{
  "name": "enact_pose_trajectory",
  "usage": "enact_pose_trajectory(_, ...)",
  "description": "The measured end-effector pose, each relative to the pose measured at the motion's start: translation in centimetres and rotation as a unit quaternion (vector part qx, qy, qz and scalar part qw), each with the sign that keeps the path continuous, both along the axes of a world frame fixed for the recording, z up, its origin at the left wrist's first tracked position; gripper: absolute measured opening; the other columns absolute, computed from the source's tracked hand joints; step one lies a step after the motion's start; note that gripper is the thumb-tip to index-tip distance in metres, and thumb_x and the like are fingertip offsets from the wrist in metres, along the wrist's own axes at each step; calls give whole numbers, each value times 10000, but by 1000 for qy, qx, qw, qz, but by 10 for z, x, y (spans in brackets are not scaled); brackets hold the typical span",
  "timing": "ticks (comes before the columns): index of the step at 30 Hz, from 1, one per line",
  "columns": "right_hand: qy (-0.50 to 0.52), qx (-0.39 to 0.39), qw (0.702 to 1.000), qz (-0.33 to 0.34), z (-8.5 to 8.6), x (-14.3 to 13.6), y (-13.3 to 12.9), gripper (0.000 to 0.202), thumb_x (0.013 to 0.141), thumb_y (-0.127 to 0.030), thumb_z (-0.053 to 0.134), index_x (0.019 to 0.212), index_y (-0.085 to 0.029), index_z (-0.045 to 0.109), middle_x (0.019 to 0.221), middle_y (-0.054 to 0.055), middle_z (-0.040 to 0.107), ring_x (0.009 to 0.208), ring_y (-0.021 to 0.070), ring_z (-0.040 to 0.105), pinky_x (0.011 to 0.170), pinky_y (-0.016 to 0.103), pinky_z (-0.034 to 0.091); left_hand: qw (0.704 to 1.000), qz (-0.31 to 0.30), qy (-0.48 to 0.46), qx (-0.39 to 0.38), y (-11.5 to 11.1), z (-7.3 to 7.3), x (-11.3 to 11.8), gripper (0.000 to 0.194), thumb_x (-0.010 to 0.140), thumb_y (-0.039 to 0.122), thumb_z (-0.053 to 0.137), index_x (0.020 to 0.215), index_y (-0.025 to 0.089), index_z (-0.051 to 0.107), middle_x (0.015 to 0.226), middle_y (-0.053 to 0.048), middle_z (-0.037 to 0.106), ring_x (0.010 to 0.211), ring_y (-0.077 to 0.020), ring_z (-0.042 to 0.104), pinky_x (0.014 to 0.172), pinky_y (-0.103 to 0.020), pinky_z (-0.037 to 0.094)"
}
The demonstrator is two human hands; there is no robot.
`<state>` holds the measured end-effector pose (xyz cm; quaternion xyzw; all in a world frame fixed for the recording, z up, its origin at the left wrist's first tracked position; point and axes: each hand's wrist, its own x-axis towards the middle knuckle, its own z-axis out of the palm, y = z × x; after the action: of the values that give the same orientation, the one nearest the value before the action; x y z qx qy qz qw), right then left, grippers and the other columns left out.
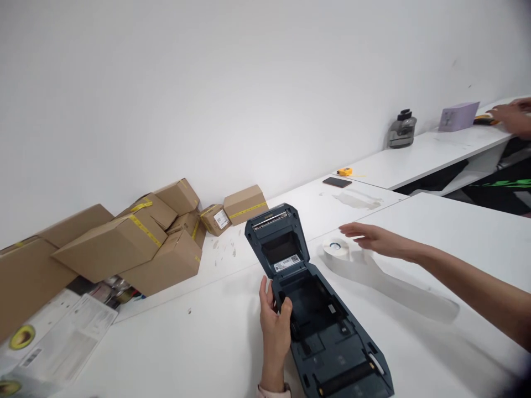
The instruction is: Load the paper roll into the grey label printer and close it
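A dark label printer (323, 326) is tilted up off the table with its lid (280, 240) swung back, so its hollow inside shows. My left hand (276, 326) grips its left side, thumb over the inner edge and fingers behind. To the right, my right hand (369, 239) hovers with fingers stretched out and nothing in them. Just below and left of those fingertips stands a roll of white labels (336, 249). Its loose strip (398, 284) trails across the table to the right.
Cardboard boxes (120, 243) are heaped at left, beside a printed avocado package (62, 337). Along the wall are a phone (337, 182), a yellow tape measure (345, 172), a bottle (402, 130) and a lilac box (458, 117). Another person's hands (514, 117) are at far right.
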<state>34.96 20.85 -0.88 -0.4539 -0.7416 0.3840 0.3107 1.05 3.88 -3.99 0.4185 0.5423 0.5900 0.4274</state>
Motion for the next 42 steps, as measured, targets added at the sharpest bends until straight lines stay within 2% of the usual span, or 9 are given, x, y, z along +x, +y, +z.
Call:
enact_pose_trajectory(3,-65,-24,996,49,1,-25,14,797,555,-194,629,1346,-254,567,1476,127,551,1374,365,500,1055,451,484,1000,-4,3,2,-1,0,0,875,832,451,705,1547,249,242,1605,-150,387,1440,-264,437,1175,-399,367)
enact_pose_trajectory(6,-122,-47,989,72,6,-37,20,866,482,-179,643,1341,-232,554,1455,149,554,1337,404,510,1051,475,466,1000,-1,7,6,-2,0,-1,855,834,434,706,1542,257,263,1598,-140,402,1427,-262,455,1164,-392,382)
enact_pose_trajectory(11,-155,-68,982,87,16,-46,11,770,522,-254,695,1277,-210,549,1257,130,642,1167,367,599,953,425,502,1000,-2,17,13,-1,-3,-2,835,848,431,694,1548,255,273,1602,-138,399,1439,-261,441,1165,-386,379)
enact_pose_trajectory(17,-125,-71,987,68,21,-43,-4,601,624,-348,695,1189,-204,546,1194,126,646,1094,329,613,843,375,521,999,2,30,11,-3,-1,-2,804,853,403,675,1539,238,289,1614,-148,372,1459,-253,411,1175,-382,359)
enact_pose_trajectory(21,-22,-102,990,91,47,-41,-35,634,750,-516,670,1287,-245,470,1228,99,646,1037,285,658,774,334,535,999,4,30,9,-3,0,-1,770,847,377,671,1519,241,321,1595,-145,407,1453,-255,421,1170,-384,365)
enact_pose_trajectory(25,65,-127,973,180,84,-75,-81,617,741,-442,741,1283,-270,501,1189,58,660,1036,265,666,815,327,532,999,5,30,12,-3,1,-1,725,853,398,665,1499,276,357,1587,-113,430,1460,-251,412,1145,-373,397)
enact_pose_trajectory(28,-7,-65,958,278,98,-118,-101,608,630,-360,796,1183,-236,578,1170,48,657,1094,267,630,889,337,515,999,-17,27,41,-5,1,-2,698,886,460,631,1494,283,338,1573,-110,450,1424,-248,464,1130,-373,415)
enact_pose_trajectory(32,-140,-22,927,346,97,-158,-97,754,488,-382,880,1172,-217,610,1151,44,669,1034,266,637,872,352,513,998,-35,23,48,-6,-1,-4,685,916,491,599,1496,289,298,1581,-112,434,1397,-245,492,1115,-374,429)
enact_pose_trajectory(42,-275,-9,881,385,101,-174,-83,708,492,-419,884,1141,-218,682,1069,44,708,1002,300,659,818,357,499,999,-31,11,28,-8,-1,-6,714,921,484,595,1531,294,276,1589,-112,416,1428,-253,449,1148,-384,393)
